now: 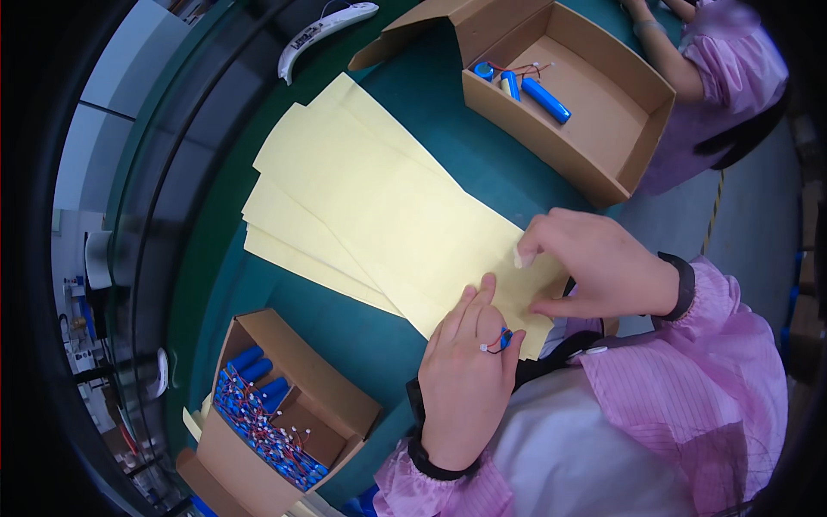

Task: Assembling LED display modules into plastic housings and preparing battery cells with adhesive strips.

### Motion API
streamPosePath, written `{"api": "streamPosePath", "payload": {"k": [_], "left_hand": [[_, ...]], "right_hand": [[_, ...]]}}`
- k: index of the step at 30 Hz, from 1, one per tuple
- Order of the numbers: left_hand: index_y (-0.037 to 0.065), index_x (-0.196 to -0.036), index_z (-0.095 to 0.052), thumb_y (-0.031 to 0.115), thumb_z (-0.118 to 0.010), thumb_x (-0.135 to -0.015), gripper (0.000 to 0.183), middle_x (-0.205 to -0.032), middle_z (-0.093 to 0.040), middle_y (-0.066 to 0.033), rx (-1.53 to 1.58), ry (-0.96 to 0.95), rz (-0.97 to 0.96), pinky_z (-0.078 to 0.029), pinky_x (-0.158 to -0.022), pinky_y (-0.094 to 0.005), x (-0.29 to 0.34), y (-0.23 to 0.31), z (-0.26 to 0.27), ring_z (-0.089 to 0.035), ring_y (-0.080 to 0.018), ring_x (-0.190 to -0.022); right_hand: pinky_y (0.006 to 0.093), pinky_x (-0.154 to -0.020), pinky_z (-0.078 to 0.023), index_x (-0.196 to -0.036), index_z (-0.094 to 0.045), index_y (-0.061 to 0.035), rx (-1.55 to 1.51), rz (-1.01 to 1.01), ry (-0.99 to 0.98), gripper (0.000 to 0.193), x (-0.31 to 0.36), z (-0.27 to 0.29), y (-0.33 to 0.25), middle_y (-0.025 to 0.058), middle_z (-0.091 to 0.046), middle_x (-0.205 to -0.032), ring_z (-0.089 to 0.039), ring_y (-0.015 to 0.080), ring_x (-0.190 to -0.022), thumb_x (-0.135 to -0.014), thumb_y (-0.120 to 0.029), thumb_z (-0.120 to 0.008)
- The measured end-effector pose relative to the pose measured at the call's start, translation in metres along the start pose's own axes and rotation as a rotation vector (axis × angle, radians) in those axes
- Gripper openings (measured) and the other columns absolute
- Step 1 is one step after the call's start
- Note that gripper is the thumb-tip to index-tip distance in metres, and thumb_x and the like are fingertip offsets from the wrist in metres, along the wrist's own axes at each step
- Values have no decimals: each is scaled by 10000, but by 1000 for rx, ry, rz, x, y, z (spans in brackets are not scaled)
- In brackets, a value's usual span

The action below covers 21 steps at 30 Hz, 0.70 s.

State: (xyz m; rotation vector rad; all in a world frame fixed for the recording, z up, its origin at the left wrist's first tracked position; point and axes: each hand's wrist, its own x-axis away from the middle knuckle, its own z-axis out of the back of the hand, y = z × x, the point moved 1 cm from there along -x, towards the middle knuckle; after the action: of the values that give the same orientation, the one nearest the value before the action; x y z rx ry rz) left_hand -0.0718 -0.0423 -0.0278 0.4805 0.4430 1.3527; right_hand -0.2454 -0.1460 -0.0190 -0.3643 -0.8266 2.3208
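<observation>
My left hand (469,370) lies on the near end of a fanned stack of pale yellow sheets (370,198), its fingertips on the paper. A small blue battery (506,338) with thin wires and a white connector shows between its thumb and fingers, mostly hidden by the hand. To the right, my right hand (599,267) arches over the right edge of the sheets. Its thumb and index finger are apart, with a gap between them. Something pale yellow covers the index fingertip; I cannot tell if it is a finger cover or a scrap.
At lower left stands an open cardboard box (297,353) packed with blue batteries (258,405) and wires. Another open box (594,77) at the upper right holds several blue batteries (545,101). A white curved object (323,36) lies far back. A co-worker's arm (668,52) rests beyond.
</observation>
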Motion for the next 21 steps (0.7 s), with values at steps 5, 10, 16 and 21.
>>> {"api": "streamPosePath", "payload": {"k": [5, 10, 16, 21], "left_hand": [[-27, -1279, -499, 150, -730, -790, 569, -1109, -633, -188, 4, -3, 0, -485, -873, -394, 0, 1, 1, -592, -354, -1091], [-28, -1294, -489, 148, -730, -789, 587, -1105, -631, -191, -8, -10, -23, -491, -857, -391, 1, -1, 0, -597, -350, -1078], [-12, -1308, -477, 147, -726, -793, 594, -1105, -630, -190, 27, -14, -1, -496, -839, -389, -1, -1, 3, -598, -353, -1070], [-6, -1309, -478, 148, -725, -794, 592, -1053, -638, -162, 21, 1, 4, -500, -825, -393, 1, -1, 5, -601, -358, -1063]], "right_hand": [[361, -692, -476, -1023, -503, -82, -26, -17, -61, 372, 2, -3, -2, 64, -583, -902, -574, 244, -867, -706, -76, -697], [346, -554, -462, -987, -532, -88, 24, -15, -56, 309, 5, -1, -3, 27, -567, -684, -584, 222, -639, -711, -69, -671], [298, -537, -474, -912, -556, -68, -28, -263, 220, 238, 16, 33, 1, 19, -570, -667, -620, 173, -621, -713, -55, -686], [341, -623, -516, -1045, -539, -85, -63, -77, -45, 364, 9, 27, -18, 78, -602, -885, -645, 247, -742, -729, -124, -716]]}}
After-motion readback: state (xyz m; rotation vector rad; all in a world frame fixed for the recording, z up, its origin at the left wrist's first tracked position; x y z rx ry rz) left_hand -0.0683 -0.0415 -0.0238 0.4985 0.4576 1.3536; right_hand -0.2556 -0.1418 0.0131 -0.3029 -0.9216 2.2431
